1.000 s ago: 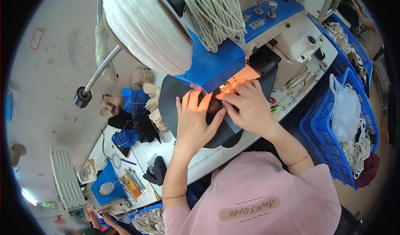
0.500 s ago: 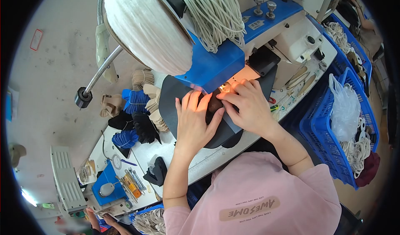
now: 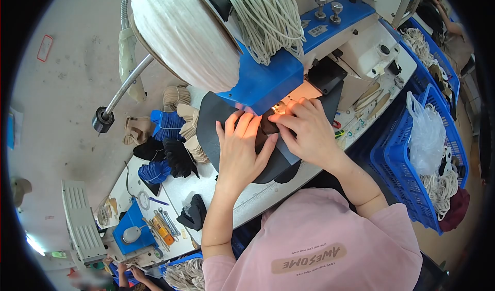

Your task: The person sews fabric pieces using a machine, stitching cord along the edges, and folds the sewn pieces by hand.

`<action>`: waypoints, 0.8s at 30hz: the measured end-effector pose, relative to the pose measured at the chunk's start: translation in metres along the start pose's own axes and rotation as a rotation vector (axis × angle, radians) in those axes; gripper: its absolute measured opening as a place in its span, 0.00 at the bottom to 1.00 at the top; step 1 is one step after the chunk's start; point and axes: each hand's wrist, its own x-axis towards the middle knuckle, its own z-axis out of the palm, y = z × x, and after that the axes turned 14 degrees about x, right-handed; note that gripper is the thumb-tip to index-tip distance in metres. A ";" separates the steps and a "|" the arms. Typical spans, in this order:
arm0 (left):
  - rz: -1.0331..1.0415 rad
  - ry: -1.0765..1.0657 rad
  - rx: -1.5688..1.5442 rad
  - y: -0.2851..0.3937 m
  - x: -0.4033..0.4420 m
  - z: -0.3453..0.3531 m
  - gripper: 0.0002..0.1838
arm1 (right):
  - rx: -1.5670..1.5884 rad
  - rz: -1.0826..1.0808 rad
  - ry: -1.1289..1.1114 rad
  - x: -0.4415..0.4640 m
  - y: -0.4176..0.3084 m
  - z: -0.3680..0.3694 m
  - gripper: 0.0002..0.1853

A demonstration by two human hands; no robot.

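A small dark brown piece of material [image 3: 267, 126] lies beneath the blue head [image 3: 268, 82] of a sewing machine, lit by its lamp. My left hand [image 3: 240, 146] rests on the left side of the piece, fingers apart and pointing toward the machine, thumb out to the right. At the right edge, the thumb and forefinger of my right hand [image 3: 308, 135] are pinched on the piece, close to the lit needle area. Under both hands is a dark grey flat surface [image 3: 212, 123]. The needle itself is hard to make out.
Left of the work surface sit beige bundles [image 3: 176, 97], blue bundles [image 3: 167, 125] and black pieces [image 3: 178, 157]. A large white roll [image 3: 180, 33] and a hank of cord [image 3: 265, 18] hang above. Blue crates [image 3: 392, 152] stand at right. Another person's hands [image 3: 129, 273] show at lower left.
The brown piece has shifted slightly under my fingers, and my hands have barely moved. At lower left the other person's hands have moved a little to the right.
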 end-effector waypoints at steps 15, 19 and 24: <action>-0.019 0.017 0.005 0.000 -0.001 0.001 0.24 | -0.017 0.023 -0.069 0.001 -0.003 -0.003 0.13; -0.027 -0.010 0.014 -0.001 -0.001 0.000 0.24 | -0.046 0.008 -0.070 0.001 -0.003 -0.002 0.14; -0.023 0.009 0.076 -0.002 -0.001 0.001 0.24 | -0.061 -0.008 -0.066 0.002 -0.003 -0.002 0.14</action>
